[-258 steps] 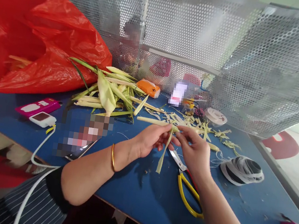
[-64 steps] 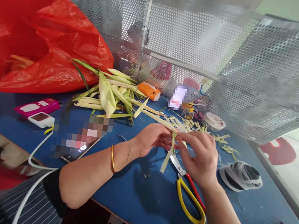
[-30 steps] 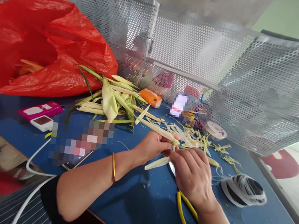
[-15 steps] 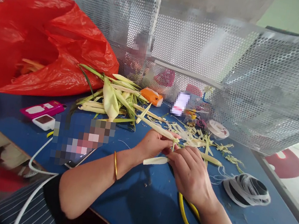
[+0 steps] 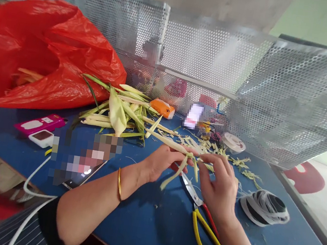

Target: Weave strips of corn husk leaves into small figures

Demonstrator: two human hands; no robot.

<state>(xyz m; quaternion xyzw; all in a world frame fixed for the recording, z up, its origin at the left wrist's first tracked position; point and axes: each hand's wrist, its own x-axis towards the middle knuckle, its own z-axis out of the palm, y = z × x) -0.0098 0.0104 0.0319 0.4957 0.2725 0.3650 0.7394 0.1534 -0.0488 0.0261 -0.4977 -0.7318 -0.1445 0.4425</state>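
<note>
My left hand (image 5: 165,161) is closed on pale corn husk strips (image 5: 175,144), pinching them near a small knot. One loose strip hangs down in front of its fingers, and a shorter one droops beside it. My right hand (image 5: 217,182) is at the right of the knot, with thumb and forefinger drawn together at a husk end; the fingers partly hide what is between them. Below the hands, scissors (image 5: 194,194) with one yellow and one red handle lie on the blue table (image 5: 142,221), partly covered by my right hand and wrist.
A pile of corn husks (image 5: 118,111) lies by a red plastic bag (image 5: 78,52). Husk scraps (image 5: 245,167) and a spool of white thread (image 5: 264,209) are on the right. Phones, an orange tissue pack (image 5: 162,108) and a perforated metal screen (image 5: 204,55) stand around.
My right hand has moved slightly right, away from my left fingers, uncovering the knot and the scissors blades. The loose strip now hangs downward instead of sticking out sideways. The view has shifted slightly.
</note>
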